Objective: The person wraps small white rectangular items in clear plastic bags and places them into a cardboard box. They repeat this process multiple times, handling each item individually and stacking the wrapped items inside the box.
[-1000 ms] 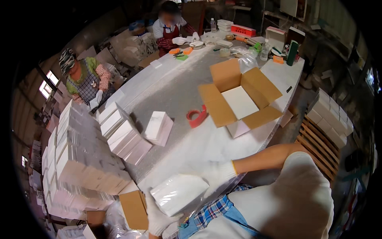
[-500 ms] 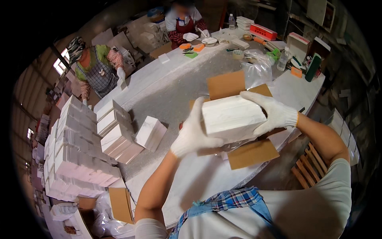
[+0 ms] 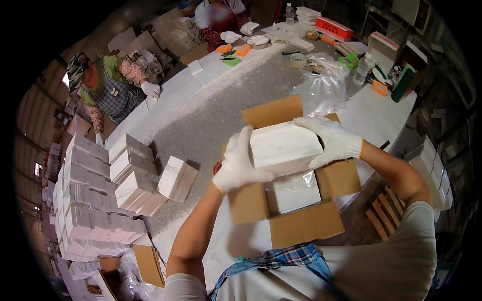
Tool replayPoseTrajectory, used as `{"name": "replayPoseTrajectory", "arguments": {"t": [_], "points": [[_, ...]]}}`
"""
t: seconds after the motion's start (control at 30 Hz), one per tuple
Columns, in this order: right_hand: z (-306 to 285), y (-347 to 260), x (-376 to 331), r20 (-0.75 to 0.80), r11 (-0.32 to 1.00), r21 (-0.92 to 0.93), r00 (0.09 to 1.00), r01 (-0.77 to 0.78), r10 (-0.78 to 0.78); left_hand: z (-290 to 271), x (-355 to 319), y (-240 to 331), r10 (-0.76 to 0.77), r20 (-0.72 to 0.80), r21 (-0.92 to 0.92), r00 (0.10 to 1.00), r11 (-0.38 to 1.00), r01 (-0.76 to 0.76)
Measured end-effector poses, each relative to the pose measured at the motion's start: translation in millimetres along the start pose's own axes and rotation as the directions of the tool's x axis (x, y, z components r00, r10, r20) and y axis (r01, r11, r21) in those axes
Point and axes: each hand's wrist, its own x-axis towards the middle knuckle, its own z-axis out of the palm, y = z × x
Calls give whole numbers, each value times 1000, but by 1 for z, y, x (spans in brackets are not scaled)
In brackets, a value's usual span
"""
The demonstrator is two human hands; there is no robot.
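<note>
Between my gloved hands is a stack of white marble-look tiles [image 3: 285, 144], held over an open cardboard box [image 3: 306, 224]. My left hand [image 3: 240, 159] grips the stack's left end, with the thumb along the near side. At the right end, my right hand [image 3: 331, 141] is closed round it, fingers on the top and thumb below. The box's flaps are folded outward. Inside, under the held stack, clear plastic [image 3: 296, 183] covers a white surface. The stack hides the box's far part.
Several tile stacks [image 3: 135, 193] stand at left beside a taller pile [image 3: 100, 215]. Clear plastic bags [image 3: 324, 88], a tape roll [image 3: 297, 60], a bottle [image 3: 362, 71] and a red box [image 3: 333, 29] lie across the far side. Two co-workers [image 3: 118, 90] work beyond the table.
The held stack has shifted slightly left, and more of the open box and its plastic lining shows below it. The left co-worker's hand has moved along the table edge.
</note>
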Motion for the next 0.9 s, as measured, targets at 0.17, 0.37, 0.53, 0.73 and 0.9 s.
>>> {"name": "replayPoseTrajectory", "arguments": {"t": [0.17, 0.37, 0.53, 0.73, 0.9], "points": [[11, 13, -1, 24, 974, -221, 999, 49, -44, 19, 1, 3, 122, -65, 180, 990, 978, -108], [18, 0, -4, 59, 903, -430, 998, -1, 29, 24, 2, 10, 155, -30, 381, 987, 915, -132], [42, -35, -3, -127, 784, -602, 987, -153, 95, 57, -7, 25, 254, -152, 741, 955, 669, -60], [57, -39, -5, -158, 726, -671, 986, -150, 57, 59, -2, 21, 186, -95, 692, 978, 718, -69], [68, -63, -20, -7, 879, -450, 984, 157, -180, 66, -3, 13, 240, -142, 757, 960, 651, -50]]}}
